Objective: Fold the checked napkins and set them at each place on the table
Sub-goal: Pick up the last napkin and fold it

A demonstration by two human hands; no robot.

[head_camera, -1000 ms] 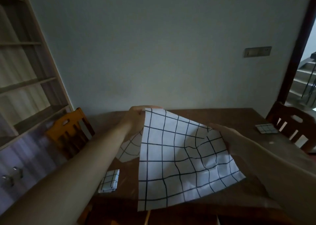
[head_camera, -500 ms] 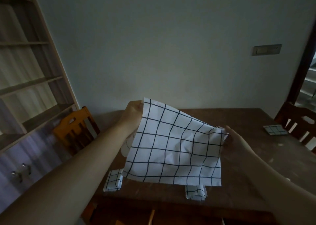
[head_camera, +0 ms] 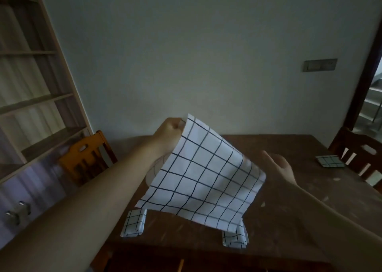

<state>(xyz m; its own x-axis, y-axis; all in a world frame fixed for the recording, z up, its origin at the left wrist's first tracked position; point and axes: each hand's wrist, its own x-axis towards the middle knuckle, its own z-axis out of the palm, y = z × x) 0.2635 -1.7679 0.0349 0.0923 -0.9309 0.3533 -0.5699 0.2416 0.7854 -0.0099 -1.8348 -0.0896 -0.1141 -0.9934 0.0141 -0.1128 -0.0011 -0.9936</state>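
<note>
Four checked napkins show in the frame: one open white sheet with a thin dark grid [head_camera: 203, 180] held up at the centre, and three folded ones lying on the dark brown wooden table [head_camera: 293, 189], whose top looks scuffed and dusty. The open napkin is a soft, slightly rumpled square hanging tilted above the table, its upper corner high at centre and its lower edge drooping toward the near edge. One folded napkin [head_camera: 133, 223], a small plump rectangle, sits at lower left of centre near the table's edge; a second folded napkin [head_camera: 234, 237] lies at lower centre right, partly hidden behind the hanging sheet; a third folded napkin [head_camera: 329, 160], flat and square, rests at the right side by a dark wooden chair [head_camera: 363, 158]. An orange-brown slatted chair [head_camera: 87, 158] stands at the left, below pale wooden shelves [head_camera: 31, 81] that appear bare. The left hand [head_camera: 168, 134], arm stretched forward from lower left, is closed in a pinch on the sheet's top corner. The right hand [head_camera: 278, 166], reaching in from lower right, is spread with fingers loose just beside the napkin's right corner; contact there cannot be told because of blur
</note>
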